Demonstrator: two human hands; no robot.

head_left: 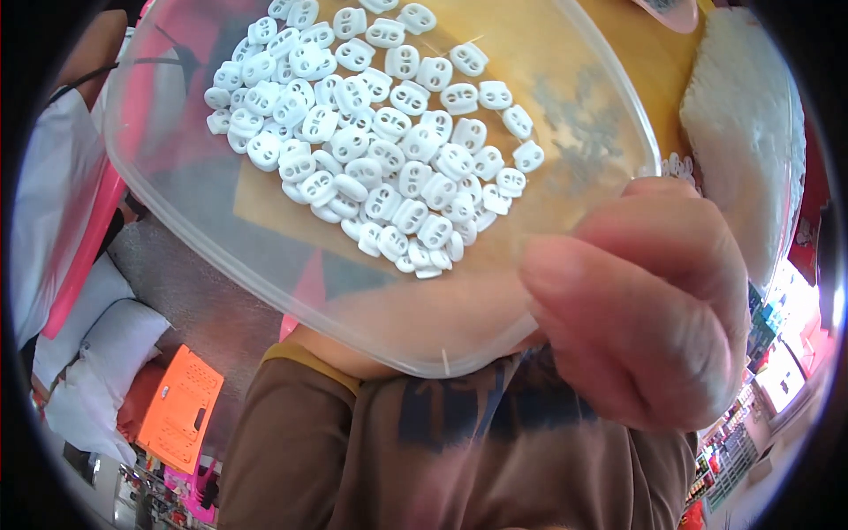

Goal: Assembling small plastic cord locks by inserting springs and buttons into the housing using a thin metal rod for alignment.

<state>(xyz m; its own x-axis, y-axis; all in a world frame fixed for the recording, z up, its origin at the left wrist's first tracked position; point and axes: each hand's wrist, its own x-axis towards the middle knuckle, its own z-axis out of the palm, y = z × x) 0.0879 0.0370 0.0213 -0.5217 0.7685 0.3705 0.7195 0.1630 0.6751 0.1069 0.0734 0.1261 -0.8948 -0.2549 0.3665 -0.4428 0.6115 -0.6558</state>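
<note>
A translucent plastic tray [256,274] with rounded corners spreads across the upper middle. Many white two-hole cord locks [389,124] are heaped on its left and centre. Close to the camera, my right hand [649,305] covers the tray's lower right rim. Its fingers are curled and the thumb is pressed against them; what they hold, if anything, is hidden, and I cannot tell whether they touch the rim. From a brown sleeve with a yellow cuff, my left forearm [340,353] runs beneath the tray, blurred through the plastic. My left hand's fingers are hidden.
A yellow tabletop [645,62] lies beyond the tray. On the right stands a clear plastic bag [738,132] of white contents, with a few cord locks [678,166] beside it. At left are another person's arm [93,53], white sacks [115,340] and an orange crate [181,411].
</note>
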